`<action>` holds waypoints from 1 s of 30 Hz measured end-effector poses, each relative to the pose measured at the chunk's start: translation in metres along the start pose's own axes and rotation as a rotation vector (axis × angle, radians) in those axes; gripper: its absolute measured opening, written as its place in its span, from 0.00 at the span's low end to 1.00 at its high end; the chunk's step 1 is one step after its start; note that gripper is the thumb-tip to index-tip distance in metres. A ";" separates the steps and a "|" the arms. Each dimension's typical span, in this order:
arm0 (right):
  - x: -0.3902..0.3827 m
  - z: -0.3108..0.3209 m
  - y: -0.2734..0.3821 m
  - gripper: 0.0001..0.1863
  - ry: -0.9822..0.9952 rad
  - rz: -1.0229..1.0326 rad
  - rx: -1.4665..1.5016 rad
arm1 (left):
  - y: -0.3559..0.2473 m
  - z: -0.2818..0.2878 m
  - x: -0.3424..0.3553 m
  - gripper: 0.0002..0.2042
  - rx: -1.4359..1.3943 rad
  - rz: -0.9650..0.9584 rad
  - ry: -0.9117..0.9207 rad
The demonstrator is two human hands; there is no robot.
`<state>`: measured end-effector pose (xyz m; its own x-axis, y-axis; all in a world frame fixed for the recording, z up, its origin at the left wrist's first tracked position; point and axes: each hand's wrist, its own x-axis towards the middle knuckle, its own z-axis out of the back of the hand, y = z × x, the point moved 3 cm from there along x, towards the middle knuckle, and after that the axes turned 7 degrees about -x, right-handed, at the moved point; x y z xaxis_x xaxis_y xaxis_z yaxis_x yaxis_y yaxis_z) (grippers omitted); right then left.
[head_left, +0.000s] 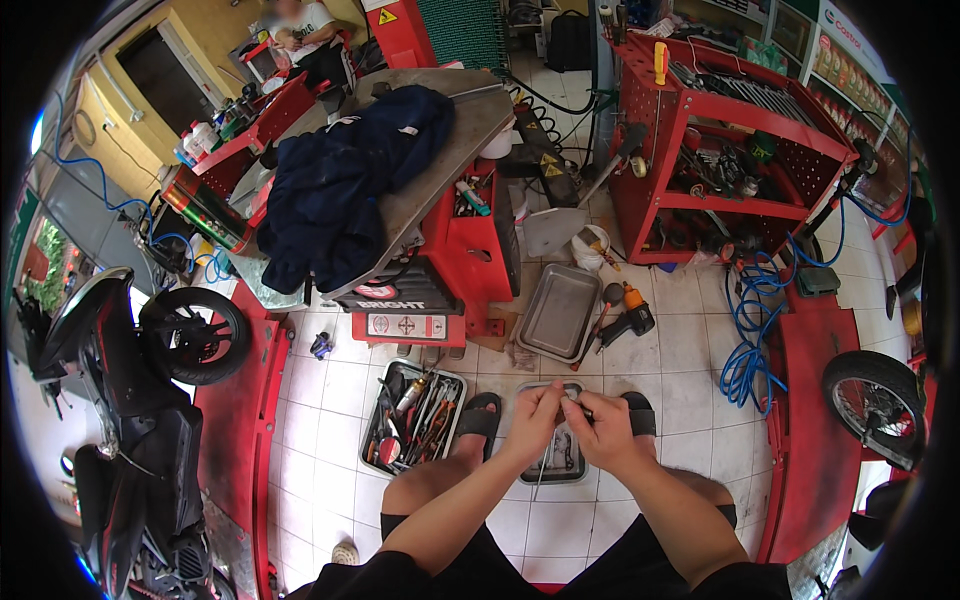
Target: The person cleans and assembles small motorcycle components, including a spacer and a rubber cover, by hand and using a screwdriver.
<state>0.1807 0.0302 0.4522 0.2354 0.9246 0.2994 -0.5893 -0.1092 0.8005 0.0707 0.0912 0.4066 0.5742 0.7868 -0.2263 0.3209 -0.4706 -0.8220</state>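
Observation:
Both hands meet over a small metal tray (568,475) between my feet. My left hand (535,420) is closed, fingertips pinched at a small piece I cannot make out. My right hand (600,430) is closed beside it, on something small and dark, mostly hidden by the fingers. A thin silver rod or cable (540,470) hangs below the hands. Loose metal parts lie in that tray. To the left, a tray of assorted hand tools (410,420) sits on the tiles. An empty larger tray (555,310) lies beyond my hands, beside an orange-black power tool (630,315).
Motorcycle (140,440) on a red lift at left; wheel (870,405) by another lift at right. Coiled blue hose (750,350) lies right. Ahead: bench with dark jacket (350,180), red tool cart (730,130). A person (305,40) sits in the far background.

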 end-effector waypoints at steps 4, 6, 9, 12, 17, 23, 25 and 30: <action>-0.001 -0.001 0.010 0.14 -0.045 -0.078 0.093 | -0.006 0.001 -0.004 0.20 -0.002 -0.060 -0.024; 0.001 0.002 0.011 0.14 -0.033 -0.097 0.101 | -0.002 0.004 -0.003 0.20 -0.004 -0.071 -0.024; 0.007 0.009 0.011 0.13 0.046 0.009 -0.001 | 0.002 0.012 0.000 0.21 0.076 -0.103 -0.045; 0.007 0.010 0.006 0.13 0.034 0.091 -0.128 | 0.002 0.008 0.002 0.21 0.120 -0.105 -0.085; 0.003 0.010 -0.001 0.13 -0.021 0.097 -0.202 | 0.006 0.007 0.005 0.21 0.081 -0.089 -0.113; 0.006 0.012 0.000 0.11 -0.019 0.104 -0.195 | 0.011 0.012 0.007 0.21 -0.044 -0.014 -0.177; 0.008 0.012 0.002 0.10 -0.026 0.134 -0.191 | 0.010 0.012 0.007 0.21 -0.023 -0.046 -0.166; 0.010 0.014 0.007 0.09 -0.052 0.154 -0.191 | 0.002 0.012 0.005 0.20 -0.065 0.007 -0.162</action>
<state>0.1898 0.0337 0.4684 0.1681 0.8818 0.4407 -0.7557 -0.1718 0.6320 0.0650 0.0992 0.3975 0.4497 0.8348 -0.3177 0.3679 -0.4972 -0.7858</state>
